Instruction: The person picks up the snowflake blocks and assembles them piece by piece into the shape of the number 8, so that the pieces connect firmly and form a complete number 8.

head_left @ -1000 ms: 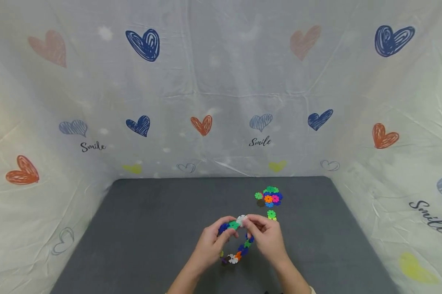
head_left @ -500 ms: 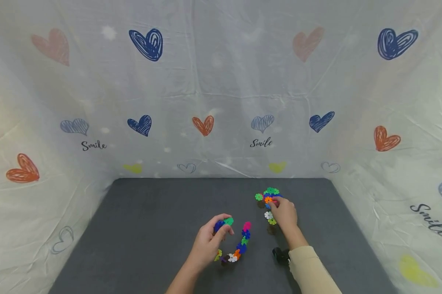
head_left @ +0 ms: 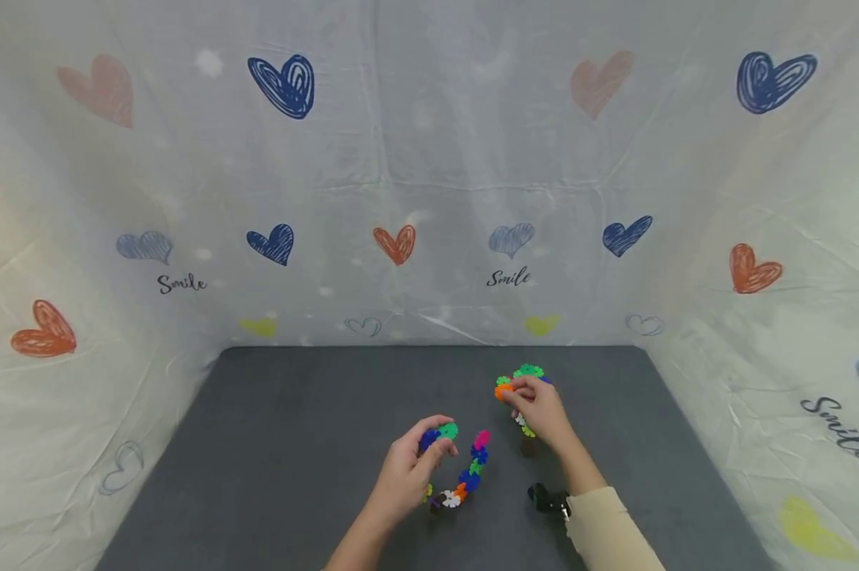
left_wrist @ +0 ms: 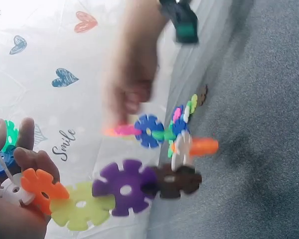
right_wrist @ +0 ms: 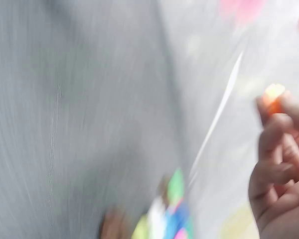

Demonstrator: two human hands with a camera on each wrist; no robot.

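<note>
A chain of flower-shaped plastic discs (head_left: pixel 469 480) in many colours curves in an open loop above the table. My left hand (head_left: pixel 404 469) pinches it near its green end disc (head_left: pixel 449 431). The other end, a pink disc (head_left: pixel 482 437), hangs free. In the left wrist view a purple disc (left_wrist: pixel 125 187) of the chain is close to the camera. Between thumb and fingers my right hand (head_left: pixel 543 411) holds a loose orange disc (head_left: pixel 504 392), in front of the pile. In the right wrist view the orange disc (right_wrist: pixel 274 102) is blurred and partly covered by fingertips.
A pile of loose discs (head_left: pixel 529 370) lies at the back right, partly hidden by my right hand. A yellow-green disc (head_left: pixel 528 431) and a brown disc (head_left: pixel 528 448) lie nearer. A black device (head_left: pixel 546 499) is on my right wrist. A heart-printed curtain (head_left: pixel 436 159) stands behind the table.
My right hand has left the chain, where it held a white disc, and gone to the pile. It now lifts an orange disc leftward. A white disc now lies near the pile. The left hand stays.
</note>
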